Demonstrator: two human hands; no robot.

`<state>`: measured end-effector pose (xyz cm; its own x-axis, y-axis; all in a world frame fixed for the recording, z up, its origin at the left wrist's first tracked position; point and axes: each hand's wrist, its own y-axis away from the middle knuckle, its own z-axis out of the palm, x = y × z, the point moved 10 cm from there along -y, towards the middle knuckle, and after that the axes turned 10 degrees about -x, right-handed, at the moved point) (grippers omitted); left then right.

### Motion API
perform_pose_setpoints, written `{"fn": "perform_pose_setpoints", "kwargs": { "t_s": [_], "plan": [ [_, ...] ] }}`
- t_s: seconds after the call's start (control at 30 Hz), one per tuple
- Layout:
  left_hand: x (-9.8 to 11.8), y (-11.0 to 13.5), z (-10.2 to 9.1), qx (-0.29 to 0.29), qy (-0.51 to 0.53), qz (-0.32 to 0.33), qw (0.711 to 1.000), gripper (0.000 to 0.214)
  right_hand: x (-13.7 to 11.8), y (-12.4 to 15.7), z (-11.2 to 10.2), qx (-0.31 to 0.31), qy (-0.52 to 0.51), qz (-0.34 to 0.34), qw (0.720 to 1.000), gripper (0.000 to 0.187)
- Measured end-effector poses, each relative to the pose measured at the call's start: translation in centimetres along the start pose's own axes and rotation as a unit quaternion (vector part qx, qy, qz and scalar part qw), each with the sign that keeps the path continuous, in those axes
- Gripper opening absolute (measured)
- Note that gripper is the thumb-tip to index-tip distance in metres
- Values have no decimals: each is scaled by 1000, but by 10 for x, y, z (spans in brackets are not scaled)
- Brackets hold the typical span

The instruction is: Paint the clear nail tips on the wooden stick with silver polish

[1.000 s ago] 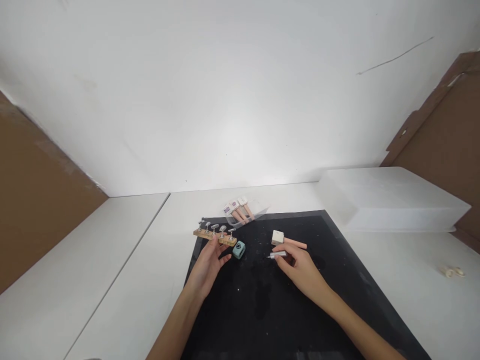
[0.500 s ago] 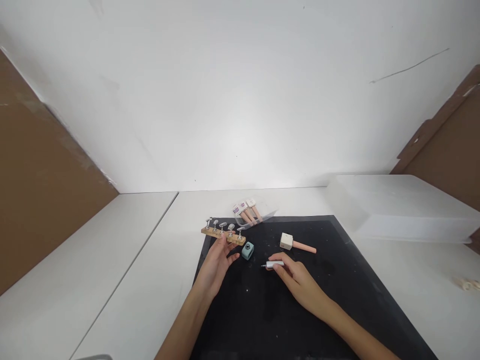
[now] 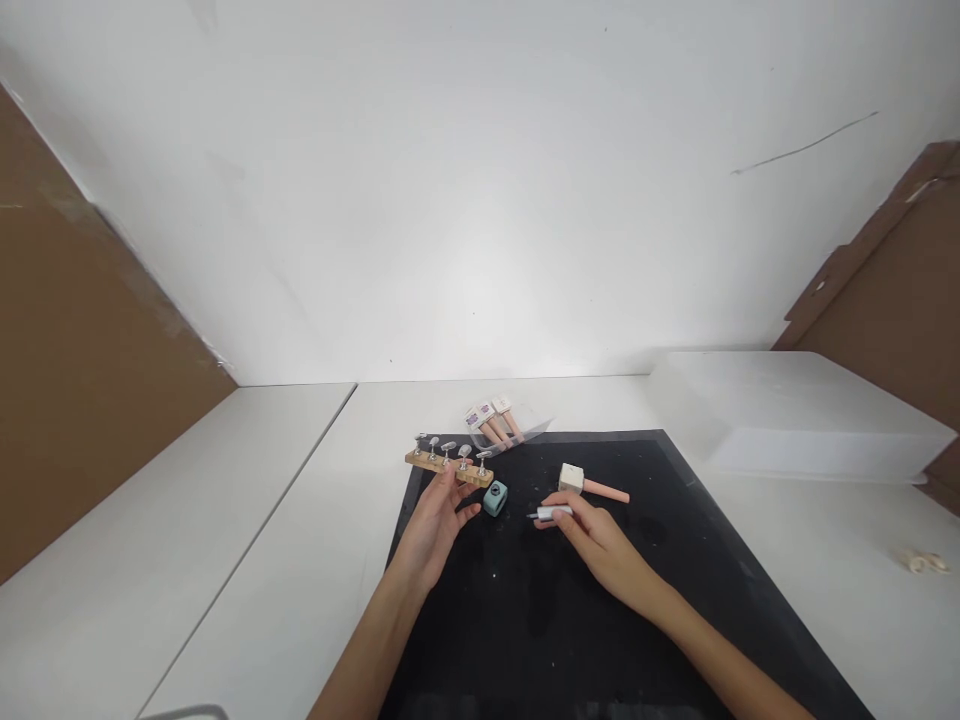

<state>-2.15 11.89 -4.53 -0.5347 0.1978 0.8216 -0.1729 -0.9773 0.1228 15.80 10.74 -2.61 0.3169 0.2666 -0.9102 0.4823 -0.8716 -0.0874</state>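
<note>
My left hand (image 3: 439,515) grips a wooden nail-tip stand (image 3: 450,468) from below. Several metal posts rise from its bar, each topped with a clear nail tip (image 3: 448,446). Between my two hands, a teal, open-centred block (image 3: 495,497) with a dark round hole on top rests on the black mat. My right hand (image 3: 592,535) pinches a white nail polish brush cap (image 3: 553,513), its thin tip pointing left towards the teal block without touching it. Just beyond this hand lies a white, square polish bottle (image 3: 571,477) with a long pink handle (image 3: 606,491).
A clear tray (image 3: 531,425) at the mat's back edge holds several pink-handled bottles (image 3: 487,412). The black mat (image 3: 525,620) covers the table's middle. On the right stands a translucent white bin (image 3: 810,415), with a small beige item (image 3: 922,562) nearer me.
My right hand has moved slightly away from me and to the right with the brush cap. The left hand keeps its hold on the stand, almost still.
</note>
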Motion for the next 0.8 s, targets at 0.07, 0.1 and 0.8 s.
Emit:
{"fn": "perform_pose_setpoints", "kwargs": {
  "t_s": [0.07,0.1,0.8],
  "plan": [
    [0,1,2,-5,-1,-1,1000,31,1,1,-11,34,-8,4,999,25],
    [0,1,2,-7,-2,-1,1000,31,0,1,-16,46,-6,5,999,25],
    [-3,6,12,-13,-28,-19,999,29,-8,-4,-41,127,-135,-9,983,32]
  ]
}}
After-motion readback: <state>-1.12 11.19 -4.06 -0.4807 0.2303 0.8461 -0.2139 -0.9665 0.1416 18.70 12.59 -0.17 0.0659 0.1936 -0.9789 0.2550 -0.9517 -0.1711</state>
